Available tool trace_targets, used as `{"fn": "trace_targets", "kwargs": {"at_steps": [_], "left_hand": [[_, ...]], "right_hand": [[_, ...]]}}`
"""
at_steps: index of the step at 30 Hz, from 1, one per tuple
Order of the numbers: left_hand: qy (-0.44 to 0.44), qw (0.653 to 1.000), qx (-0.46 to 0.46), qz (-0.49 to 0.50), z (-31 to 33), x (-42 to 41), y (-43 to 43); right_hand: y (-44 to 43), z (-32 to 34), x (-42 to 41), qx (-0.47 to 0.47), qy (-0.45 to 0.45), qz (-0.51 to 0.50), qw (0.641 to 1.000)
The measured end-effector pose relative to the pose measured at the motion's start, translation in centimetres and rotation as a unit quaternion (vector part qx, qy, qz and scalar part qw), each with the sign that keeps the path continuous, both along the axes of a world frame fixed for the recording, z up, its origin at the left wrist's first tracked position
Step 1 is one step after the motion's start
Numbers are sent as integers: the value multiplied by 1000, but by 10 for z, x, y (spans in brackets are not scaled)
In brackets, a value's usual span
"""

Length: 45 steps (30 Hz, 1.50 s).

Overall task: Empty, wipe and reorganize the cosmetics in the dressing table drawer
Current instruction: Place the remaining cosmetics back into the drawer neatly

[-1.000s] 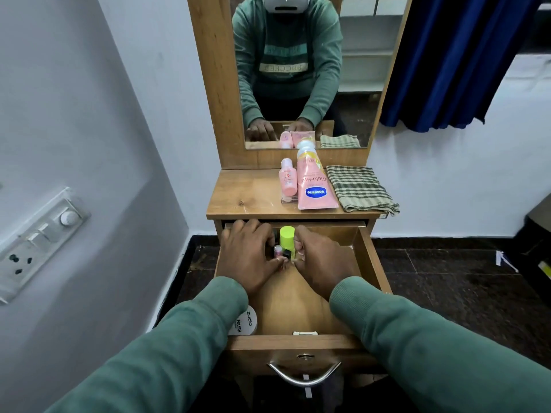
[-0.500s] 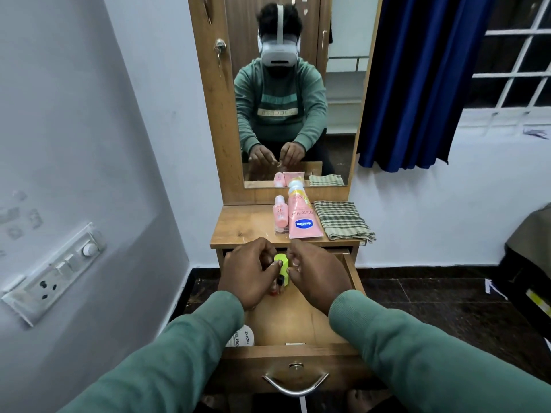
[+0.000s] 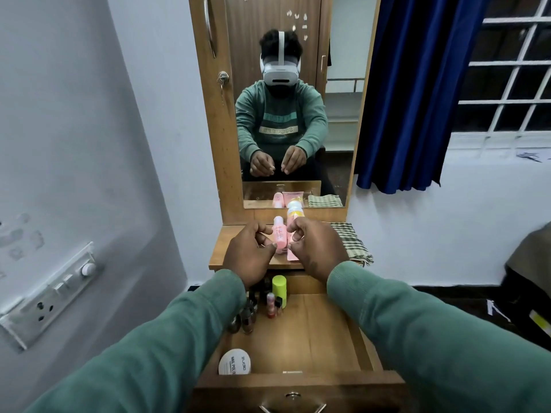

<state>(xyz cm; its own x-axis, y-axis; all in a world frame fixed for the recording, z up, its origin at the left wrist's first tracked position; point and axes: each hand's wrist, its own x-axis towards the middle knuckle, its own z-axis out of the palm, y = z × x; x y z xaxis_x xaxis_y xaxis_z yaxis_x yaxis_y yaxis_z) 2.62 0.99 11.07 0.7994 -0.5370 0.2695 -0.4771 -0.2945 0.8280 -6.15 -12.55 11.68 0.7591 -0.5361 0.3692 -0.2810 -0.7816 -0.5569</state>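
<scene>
The left hand (image 3: pixel 249 254) and the right hand (image 3: pixel 316 248) were held side by side above the desk (image 3: pixel 229 248), close together but apart. The fingers of each were loosely curled, with thumb and forefinger parted, and nothing was seen to be held in either. Both arms were covered by green sleeves (image 3: pixel 167 347).

Just behind the hands, a small pink bottle (image 3: pixel 279 234) was seen upright on the desk. A pink tube (image 3: pixel 293 211) with a white cap was seen beside it, largely hidden by the right hand. A folded checked cloth (image 3: pixel 348 242) lay at the right end of the desk.

Below the hands, the drawer (image 3: pixel 328 338) was pulled out. At its back left, a lime-green container (image 3: pixel 279 289) was grouped with a small reddish bottle (image 3: pixel 270 304) and several dark nail polish bottles (image 3: pixel 247 320). A round white tub (image 3: pixel 234 362) lay in the front left corner, and a metal handle (image 3: pixel 292 408) was fixed on the drawer front.

The person's two hands were reflected in the mirror (image 3: pixel 337 114) above the desk. A blue curtain (image 3: pixel 411 84) and a barred window (image 3: pixel 512 70) were seen to the right, and a switchboard (image 3: pixel 50 296) on the left wall.
</scene>
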Motion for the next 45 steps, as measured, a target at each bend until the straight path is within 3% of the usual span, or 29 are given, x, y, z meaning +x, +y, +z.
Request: {"fn": "trace_targets", "kwargs": {"at_steps": [8,17,32,40,45], "left_hand": [[9,999,28,18,0,32,-45],[-15,982,166,86,-31,28,-77],[11,994,65,88,-38,-1,-68],[46,997,56,0,-22,-43,-49],[116,990,61,-51,-33,-77,-30]], "right_hand": [[-53,13,38,11,15,-58,998],[-90,-12,49,68,125,-83,986],[-70,-15,20,183,71,-77,977],[-50,-8,-45,177,15,-64,982],[-36,-30,-92,185,19,-59,981]]}}
